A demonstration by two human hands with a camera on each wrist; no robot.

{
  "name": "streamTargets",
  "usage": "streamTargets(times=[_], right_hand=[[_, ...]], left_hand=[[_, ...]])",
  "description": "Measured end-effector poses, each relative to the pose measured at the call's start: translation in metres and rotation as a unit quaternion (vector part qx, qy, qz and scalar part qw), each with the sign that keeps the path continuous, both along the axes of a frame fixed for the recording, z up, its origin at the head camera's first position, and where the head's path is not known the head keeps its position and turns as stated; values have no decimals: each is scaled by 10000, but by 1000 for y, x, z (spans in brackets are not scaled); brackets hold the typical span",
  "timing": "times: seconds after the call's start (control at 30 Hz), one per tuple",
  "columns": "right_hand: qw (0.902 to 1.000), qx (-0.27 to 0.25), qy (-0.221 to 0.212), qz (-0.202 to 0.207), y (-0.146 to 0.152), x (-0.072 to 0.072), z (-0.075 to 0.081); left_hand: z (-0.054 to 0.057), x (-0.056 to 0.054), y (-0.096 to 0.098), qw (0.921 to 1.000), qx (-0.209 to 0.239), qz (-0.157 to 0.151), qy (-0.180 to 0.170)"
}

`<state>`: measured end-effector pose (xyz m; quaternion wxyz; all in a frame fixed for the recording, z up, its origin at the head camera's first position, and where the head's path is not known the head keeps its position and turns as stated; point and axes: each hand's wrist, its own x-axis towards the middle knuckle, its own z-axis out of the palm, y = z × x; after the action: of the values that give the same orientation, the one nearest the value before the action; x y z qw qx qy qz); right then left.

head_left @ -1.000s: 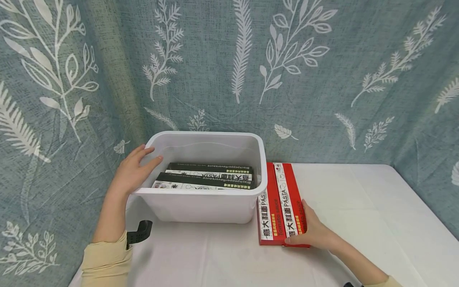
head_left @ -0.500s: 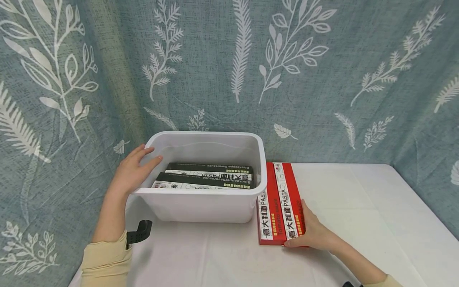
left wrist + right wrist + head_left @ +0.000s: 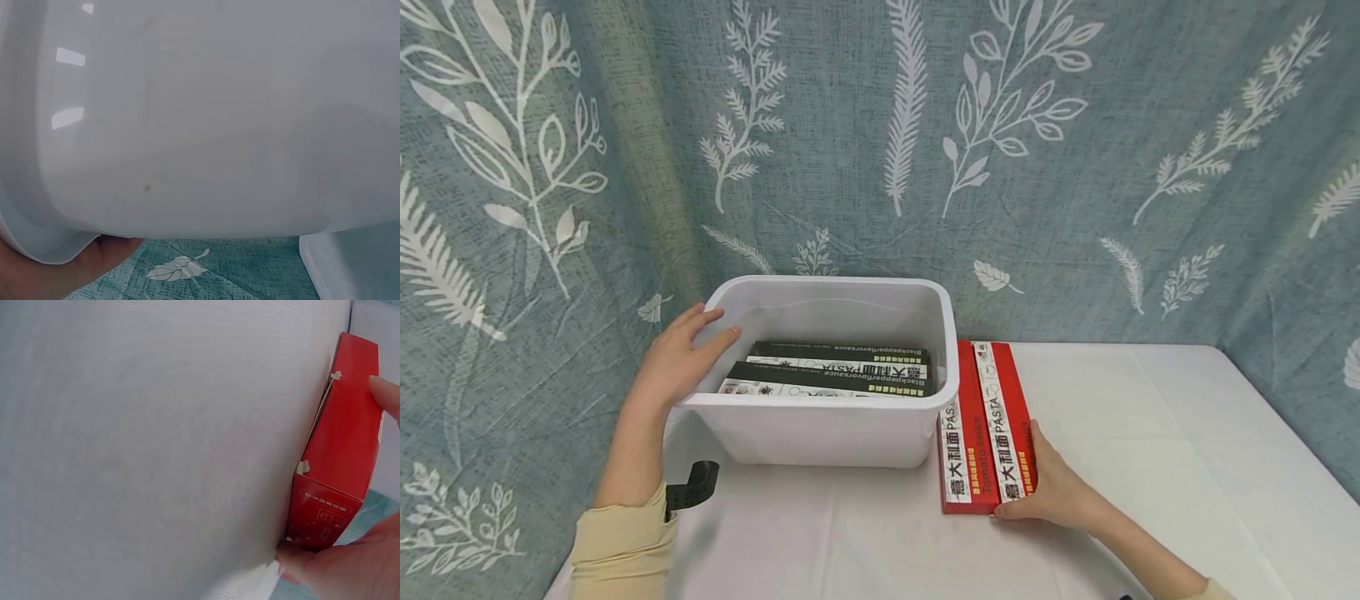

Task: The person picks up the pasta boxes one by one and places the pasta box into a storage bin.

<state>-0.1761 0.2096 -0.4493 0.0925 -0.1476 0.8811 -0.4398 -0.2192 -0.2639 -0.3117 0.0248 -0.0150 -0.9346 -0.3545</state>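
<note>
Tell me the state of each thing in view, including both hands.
White bin: upright, open-topped
Black boxes: two visible inside the bin
Left red box: lying on the table
Right red box: lying beside it, near end closed
Left hand: holding the bin's rim
Right hand: gripping the right red box
Curtain: hanging

Draped tabletop nook (image 3: 820, 533) (leaf-print curtain (image 3: 850, 167))

The bin (image 3: 820, 435) looks glossy plastic, the red boxes (image 3: 1000, 421) smooth card, the curtain (image 3: 850, 125) woven cloth.
</note>
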Motion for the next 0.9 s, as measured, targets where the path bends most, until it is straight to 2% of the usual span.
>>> streamTargets(times=[0.2, 0.57, 0.9], right_hand=[[9997, 10, -201, -107, 3, 1, 2], [9936, 63, -998, -532, 7, 6, 12], [9920, -102, -992, -770, 12, 8, 15]], left_hand=[[0, 0, 0, 10000, 9, 8, -25], [-1, -2, -1, 10000, -43, 22, 20], [0, -2, -1, 10000, -51, 26, -15]])
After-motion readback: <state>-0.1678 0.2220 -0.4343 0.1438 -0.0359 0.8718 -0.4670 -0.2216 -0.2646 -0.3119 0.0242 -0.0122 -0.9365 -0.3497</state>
